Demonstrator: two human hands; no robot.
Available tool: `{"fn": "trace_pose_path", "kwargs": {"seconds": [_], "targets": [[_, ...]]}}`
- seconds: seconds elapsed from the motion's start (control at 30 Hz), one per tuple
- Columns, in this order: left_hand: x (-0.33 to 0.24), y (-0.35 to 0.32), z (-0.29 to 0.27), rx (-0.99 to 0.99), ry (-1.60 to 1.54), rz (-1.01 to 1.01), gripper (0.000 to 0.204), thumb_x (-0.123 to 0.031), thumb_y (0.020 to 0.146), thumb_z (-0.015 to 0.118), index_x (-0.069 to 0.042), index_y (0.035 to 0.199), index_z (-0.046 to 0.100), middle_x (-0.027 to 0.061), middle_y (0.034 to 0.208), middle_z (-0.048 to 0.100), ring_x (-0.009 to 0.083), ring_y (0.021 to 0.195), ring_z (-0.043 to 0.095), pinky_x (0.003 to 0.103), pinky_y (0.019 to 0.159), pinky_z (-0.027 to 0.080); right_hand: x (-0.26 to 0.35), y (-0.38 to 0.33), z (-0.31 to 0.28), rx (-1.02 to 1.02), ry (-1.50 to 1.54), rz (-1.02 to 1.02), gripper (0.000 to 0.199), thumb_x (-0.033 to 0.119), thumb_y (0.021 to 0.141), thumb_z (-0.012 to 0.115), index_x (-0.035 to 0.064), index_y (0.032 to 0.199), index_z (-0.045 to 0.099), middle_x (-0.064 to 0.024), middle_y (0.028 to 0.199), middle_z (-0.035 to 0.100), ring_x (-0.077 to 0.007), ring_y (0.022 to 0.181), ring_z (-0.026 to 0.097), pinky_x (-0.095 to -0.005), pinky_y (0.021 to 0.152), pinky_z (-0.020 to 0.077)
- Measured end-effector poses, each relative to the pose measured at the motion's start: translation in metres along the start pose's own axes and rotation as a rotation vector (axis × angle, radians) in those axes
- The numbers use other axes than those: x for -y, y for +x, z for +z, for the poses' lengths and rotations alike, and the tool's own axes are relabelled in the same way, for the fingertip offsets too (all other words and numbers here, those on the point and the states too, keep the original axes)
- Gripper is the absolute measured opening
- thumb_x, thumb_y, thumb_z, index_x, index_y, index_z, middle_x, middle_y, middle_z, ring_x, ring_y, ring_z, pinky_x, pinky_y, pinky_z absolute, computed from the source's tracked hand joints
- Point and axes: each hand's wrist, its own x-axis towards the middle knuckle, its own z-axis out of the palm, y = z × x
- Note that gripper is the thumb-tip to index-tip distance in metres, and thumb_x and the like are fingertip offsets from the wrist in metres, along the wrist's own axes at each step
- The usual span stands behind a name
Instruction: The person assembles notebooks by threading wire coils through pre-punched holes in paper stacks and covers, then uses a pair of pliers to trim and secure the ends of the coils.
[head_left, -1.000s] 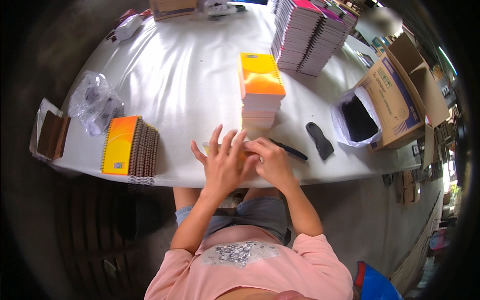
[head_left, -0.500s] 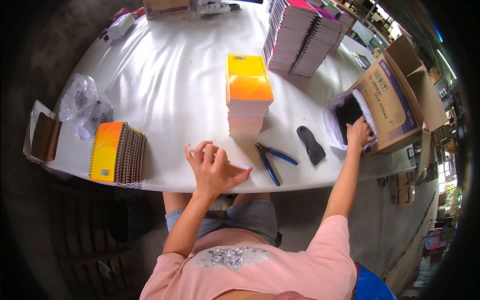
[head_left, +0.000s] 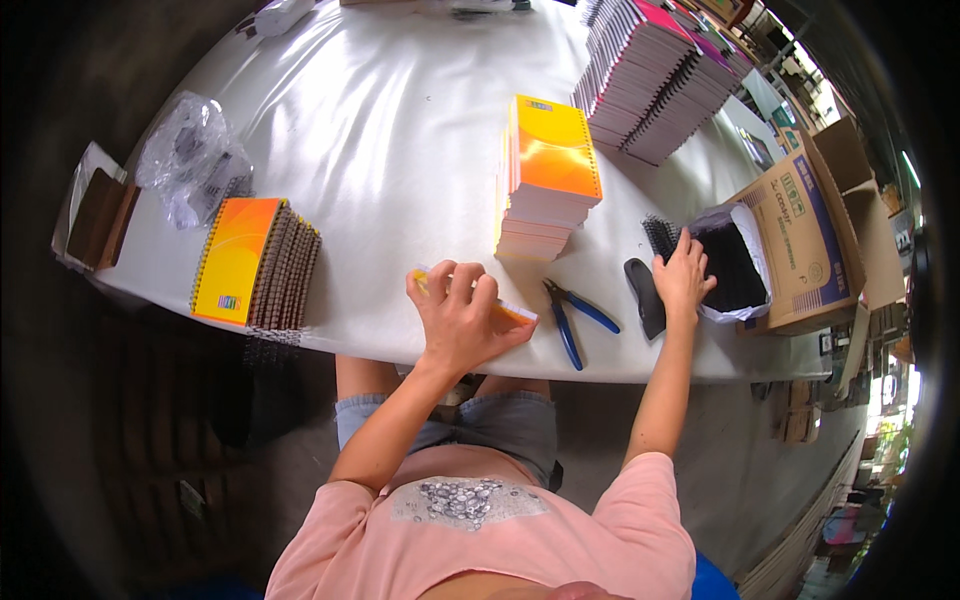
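My left hand [head_left: 460,315] is closed round a thin yellow-orange notebook [head_left: 515,315], held edge-up near the table's front edge; most of it hides behind my fingers. Black plastic spiral coil [head_left: 660,236] sticks out past the fingertips of my right hand [head_left: 686,278], which is closed on it; whether it is one piece or more I cannot tell. Right beside that hand is a white plastic bag [head_left: 765,265] filled with black coils. Blue-handled pliers [head_left: 566,322] lie splayed between my hands. A dark, curved, flat object [head_left: 645,298] lies by my right hand.
Ahead stands a tall stack of yellow-orange notebooks [head_left: 555,150]. At left is a stack of coil-bound notebooks [head_left: 232,262], with a clear plastic bag [head_left: 190,160] behind it. Tall pink-covered notebook stacks [head_left: 650,85] stand far right, near an open cardboard box [head_left: 800,230].
My right hand has come out of the white bag, moving left with black coil in its fingers. My left hand still holds the notebook. The whole view has shifted somewhat.
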Motion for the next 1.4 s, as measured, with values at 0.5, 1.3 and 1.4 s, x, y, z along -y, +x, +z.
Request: {"fn": "trace_pose_path", "kwargs": {"seconds": [0.5, 1.3, 1.4], "targets": [[0.003, 0.005, -0.005, -0.033, 0.035, -0.019, 0.048, -0.047, 0.055, 0.074, -0.013, 0.078, 0.05, 0.0057, 0.093, 0.046, 0.027, 0.096, 0.041, 0.053, 0.084, 0.024, -0.031, 0.072, -0.001, 0.037, -0.121, -0.257, 0.046, 0.017, 0.09, 0.05, 0.0133, 0.135, 0.04, -0.0138, 0.108, 0.059, -0.0314, 0.101, 0.058, -0.0464, 0.084, 0.0447], [0.003, 0.0, -0.016, -0.001, 0.056, 0.015, 0.043, -0.046, 0.052, 0.073, -0.016, 0.073, 0.051, 0.0013, 0.083, 0.045, 0.026, 0.092, 0.042, 0.047, 0.083, 0.023, 0.093, -0.122, -0.073, 0.136, 1.319, -0.597, 0.019, -0.002, 0.071, 0.071, 0.0051, 0.088, 0.071, -0.0069, 0.088, 0.062, -0.017, 0.081, 0.058, -0.0276, 0.071, 0.0467], [0.002, 0.001, -0.018, 0.0, 0.055, 0.012, 0.042, -0.046, 0.052, 0.073, -0.016, 0.072, 0.051, 0.0009, 0.083, 0.045, 0.0257, 0.092, 0.042, 0.047, 0.083, 0.022, 0.091, -0.119, -0.064, 0.177, 1.413, -0.5, 0.017, -0.003, 0.07, 0.072, 0.005, 0.085, 0.071, -0.0065, 0.087, 0.062, -0.0163, 0.082, 0.057, -0.0276, 0.072, 0.0462]]}}
